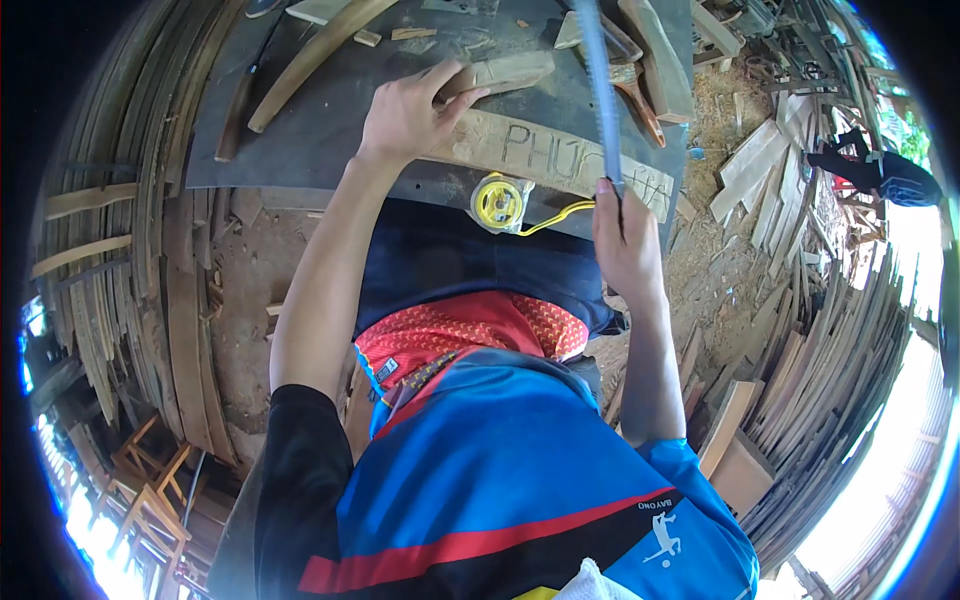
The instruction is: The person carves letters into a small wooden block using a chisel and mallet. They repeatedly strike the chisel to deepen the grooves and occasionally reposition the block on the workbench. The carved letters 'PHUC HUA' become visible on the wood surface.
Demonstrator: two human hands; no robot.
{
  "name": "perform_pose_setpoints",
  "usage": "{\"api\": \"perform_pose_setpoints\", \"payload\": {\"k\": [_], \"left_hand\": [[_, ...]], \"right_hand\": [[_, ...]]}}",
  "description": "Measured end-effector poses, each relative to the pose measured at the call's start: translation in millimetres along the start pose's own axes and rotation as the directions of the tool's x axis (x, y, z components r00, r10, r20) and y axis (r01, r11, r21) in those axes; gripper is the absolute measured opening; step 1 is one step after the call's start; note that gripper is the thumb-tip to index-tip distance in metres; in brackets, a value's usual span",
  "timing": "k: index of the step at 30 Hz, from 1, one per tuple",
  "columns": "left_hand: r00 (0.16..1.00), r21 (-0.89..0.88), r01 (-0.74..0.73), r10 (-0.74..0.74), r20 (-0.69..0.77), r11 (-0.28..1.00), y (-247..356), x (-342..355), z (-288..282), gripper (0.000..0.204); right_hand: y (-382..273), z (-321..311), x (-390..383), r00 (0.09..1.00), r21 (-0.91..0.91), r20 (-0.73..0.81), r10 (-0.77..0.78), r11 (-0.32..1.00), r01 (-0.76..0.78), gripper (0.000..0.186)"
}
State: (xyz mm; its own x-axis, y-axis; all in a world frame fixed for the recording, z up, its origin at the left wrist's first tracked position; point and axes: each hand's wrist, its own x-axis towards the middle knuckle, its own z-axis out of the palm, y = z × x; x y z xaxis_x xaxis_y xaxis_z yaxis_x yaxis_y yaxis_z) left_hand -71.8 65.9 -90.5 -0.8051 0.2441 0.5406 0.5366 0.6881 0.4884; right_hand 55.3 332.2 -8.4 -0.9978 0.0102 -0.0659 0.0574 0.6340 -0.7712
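Wood workshop around us: we log stacked planks (95,265) at 9 o'clock, timber frames (150,500) at 8, dark table (300,160) up at 12. Going left to right, we get a curved strip of wood (315,65) at 11 on the tabletop. Next, our left hand (408,118), also near 11, fingers bent and gripping the left end of a short wood block (512,72), which sits at 12. Just below it we see a curved marked board (565,165), then a yellow tape measure (497,203) by the table's near edge. Our right hand (628,240) at 2 has its fingers closed around the handle of a long thin blade (603,95) pointing to 1; blade crosses over the board in view, contact we can't tell. Paintbrush (637,98) lies just right of it; more planks (825,390) between 3 and 4.
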Motion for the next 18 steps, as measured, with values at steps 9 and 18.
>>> {"api": "perform_pose_setpoints", "payload": {"k": [9,18], "left_hand": [[1.0,0.017,0.014,-0.015,0.001,1.0,-1,2,4,0.032],[0.999,0.007,0.038,-0.038,0.018,0.999,8,3,-3,0.028]], "right_hand": [[-28,56,36,0.993,-0.074,0.105,-0.061,0.995,0.069,0.031],[-29,77,61,0.988,-0.16,0.039,-0.148,0.975,0.152,0.03]]}}
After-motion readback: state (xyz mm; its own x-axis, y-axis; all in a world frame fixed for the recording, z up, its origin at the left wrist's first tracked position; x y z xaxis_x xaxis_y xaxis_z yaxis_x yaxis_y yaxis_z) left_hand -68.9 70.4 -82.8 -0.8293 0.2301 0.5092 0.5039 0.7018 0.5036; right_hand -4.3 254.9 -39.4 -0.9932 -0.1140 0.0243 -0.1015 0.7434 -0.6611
